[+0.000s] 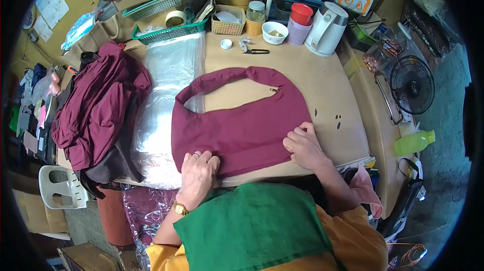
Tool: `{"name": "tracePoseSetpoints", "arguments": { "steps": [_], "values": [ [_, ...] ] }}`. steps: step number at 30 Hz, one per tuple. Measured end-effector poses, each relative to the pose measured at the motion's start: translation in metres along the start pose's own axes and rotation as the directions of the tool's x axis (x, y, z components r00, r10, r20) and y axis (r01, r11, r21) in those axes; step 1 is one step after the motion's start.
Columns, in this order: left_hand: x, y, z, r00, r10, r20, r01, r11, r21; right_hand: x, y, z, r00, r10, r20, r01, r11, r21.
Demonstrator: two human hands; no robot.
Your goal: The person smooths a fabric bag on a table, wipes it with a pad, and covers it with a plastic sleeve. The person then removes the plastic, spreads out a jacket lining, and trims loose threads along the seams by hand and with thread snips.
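A maroon fabric shoulder bag point(242, 125) lies flat on the table, its wide strap looping toward the far side. A small zipper pull point(275, 89) shows at the right end of its opening. My left hand point(199, 169), with a ring and a gold watch at the wrist, is closed on the bag's lower left edge. At the lower right corner, my right hand point(305, 147) grips the fabric with curled fingers; the fingertips are partly hidden. Beside the bag on the left, a stack of clear plastic sleeves point(169, 69) reaches under its edge.
A heap of maroon and black fabric point(101, 109) fills the table's left side. Along the back stand a green basket point(166, 33), a white bowl point(275, 32), a red-lidded container point(301, 15) and a white kettle point(326, 31). Black thread snips point(257, 51) lie before them. A fan point(412, 84) stands right.
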State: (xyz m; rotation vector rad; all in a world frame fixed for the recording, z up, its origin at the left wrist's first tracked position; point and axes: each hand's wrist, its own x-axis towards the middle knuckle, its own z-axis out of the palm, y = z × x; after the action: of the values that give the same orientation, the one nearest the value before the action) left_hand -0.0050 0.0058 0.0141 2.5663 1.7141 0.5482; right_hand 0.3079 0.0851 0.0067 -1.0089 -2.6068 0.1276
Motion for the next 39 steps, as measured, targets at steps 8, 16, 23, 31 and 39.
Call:
{"name": "tracePoseSetpoints", "arguments": {
  "steps": [8, 16, 23, 31, 39],
  "values": [
    [-0.013, -0.022, 0.034, 0.974, -0.225, 0.038, 0.22, 0.971, 0.092, -0.01, -0.001, 0.007, 0.941, 0.296, 0.164, -0.286, 0.955, -0.084],
    [0.025, 0.007, 0.049, 0.978, -0.19, 0.084, 0.185, 0.981, 0.059, 0.032, -0.049, 0.041, 0.952, 0.276, 0.135, -0.27, 0.961, -0.06],
    [0.028, -0.001, -0.006, 0.881, -0.178, 0.438, 0.348, 0.87, -0.348, 0.037, -0.016, 0.006, 0.841, 0.204, 0.501, -0.436, 0.803, 0.406],
    [0.109, -0.105, 0.064, 0.701, -0.596, 0.392, -0.124, -0.642, -0.756, 0.134, 0.086, 0.066, 0.688, 0.591, 0.42, 0.241, -0.733, 0.637],
    [0.061, -0.168, 0.059, 0.655, -0.701, 0.281, -0.296, -0.581, -0.758, 0.078, 0.125, 0.077, 0.461, 0.887, 0.016, 0.286, -0.166, 0.944]
  ]
}}
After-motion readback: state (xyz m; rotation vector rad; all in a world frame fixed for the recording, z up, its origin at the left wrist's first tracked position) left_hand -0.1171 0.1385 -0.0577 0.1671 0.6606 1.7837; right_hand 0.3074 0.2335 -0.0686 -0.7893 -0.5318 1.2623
